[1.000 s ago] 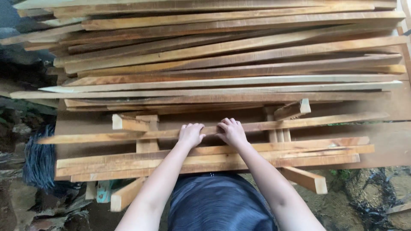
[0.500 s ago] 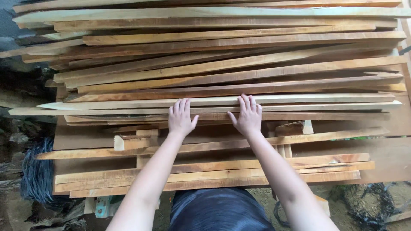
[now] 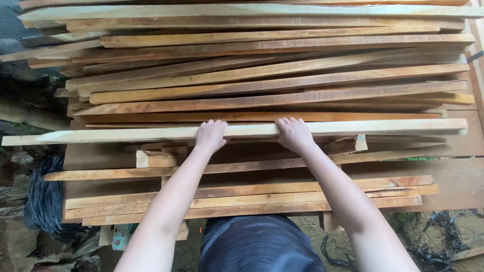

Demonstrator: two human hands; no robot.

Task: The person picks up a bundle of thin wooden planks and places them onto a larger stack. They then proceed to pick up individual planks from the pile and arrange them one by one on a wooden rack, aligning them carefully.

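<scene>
Basically both hands grip one long pale wooden slat [image 3: 126, 134] lying crosswise at the near edge of a big stack of wooden slats [image 3: 272, 65]. Left hand [image 3: 210, 135] has its fingers curled over the slat's far edge, closed on it; right hand [image 3: 294, 134] does the same, a little apart from the left. Slat runs nearly the full width of the stack, left end sticking out past it. Nearer the person, a few more slats [image 3: 242, 201] lie on a brown board tabletop [image 3: 454, 181]. Dark bundle [image 3: 43, 199] at lower left.
</scene>
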